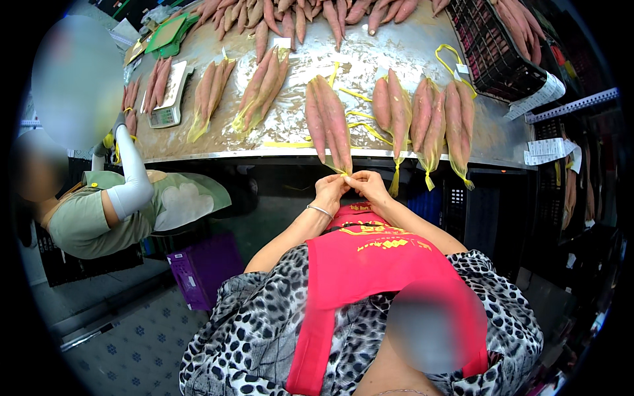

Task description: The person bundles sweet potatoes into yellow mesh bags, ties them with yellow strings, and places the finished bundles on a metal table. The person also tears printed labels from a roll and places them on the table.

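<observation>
While both hands meet at the near edge of the bench (198, 153), the head view shows them working at the neck of a clear bag of sweet potatoes (328, 125). The left hand (328, 191) and the right hand (368, 186) sit close together, almost touching, with the fingers pressed together and pinching the bag's gathered mouth, which hangs just over the metal edge. The bag itself lies lengthwise on the bench with its open end toward the person, so the neck is easy to reach without lifting the load.

To its right lie finished bags (432, 122), each with its neck closed in yellow and pointing over the same edge. Loose yellow ties (363, 125) lie between the bags, near the hands. More filled bags (264, 86) rest further left, one beside a small scale (168, 96). A heap of loose sweet potatoes (310, 16) runs along the far side, and a black crate (502, 46) holding more stands at the right corner.

On the left a co-worker in a green top and a white sleeve (132, 178) leans at the bench end. A purple crate (205, 267) stands on the floor below.
</observation>
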A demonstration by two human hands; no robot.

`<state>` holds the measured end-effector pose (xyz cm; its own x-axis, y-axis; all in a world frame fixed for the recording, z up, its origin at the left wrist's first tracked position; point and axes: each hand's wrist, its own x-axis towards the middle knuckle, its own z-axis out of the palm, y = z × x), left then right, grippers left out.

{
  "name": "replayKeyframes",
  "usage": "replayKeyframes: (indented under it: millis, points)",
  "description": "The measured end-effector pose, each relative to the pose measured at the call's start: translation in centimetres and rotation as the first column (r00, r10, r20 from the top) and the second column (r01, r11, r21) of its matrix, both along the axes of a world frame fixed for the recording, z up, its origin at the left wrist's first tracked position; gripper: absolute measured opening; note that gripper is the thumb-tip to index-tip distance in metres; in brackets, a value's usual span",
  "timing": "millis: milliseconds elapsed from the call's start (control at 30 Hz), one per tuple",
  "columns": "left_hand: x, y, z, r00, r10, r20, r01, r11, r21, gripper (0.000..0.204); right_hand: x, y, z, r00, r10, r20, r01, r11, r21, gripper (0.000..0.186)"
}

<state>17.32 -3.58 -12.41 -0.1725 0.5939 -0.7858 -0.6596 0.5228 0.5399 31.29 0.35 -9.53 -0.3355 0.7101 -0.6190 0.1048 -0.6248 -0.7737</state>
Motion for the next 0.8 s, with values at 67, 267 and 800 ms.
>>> replayKeyframes:
  millis: [67, 267, 800]
  points:
    - [0.1, -0.2, -0.2, 1.0, -0.019, -0.007, 0.019, 1.0, 0.021, 0.012, -0.3, 0.0, 0.2, 1.0, -0.012, 0.006, 0.012, 0.999, -0.046, 0.021]
    - [0.4, -1.0, -1.5, 0.998, 0.048, 0.034, -0.051, 0.994, 0.1, 0.012, -1.5, -0.8, -3.4, 0.972, -0.127, 0.197, 0.124, 0.992, 0.028, 0.019]
    - [-2.3, -0.5, -5.4, 0.87, 0.045, 0.492, -0.017, 0.998, -0.061, 0.016, -2.0, -1.5, -4.8, 0.891, -0.002, 0.455, -0.202, 0.894, 0.4, 0.025]
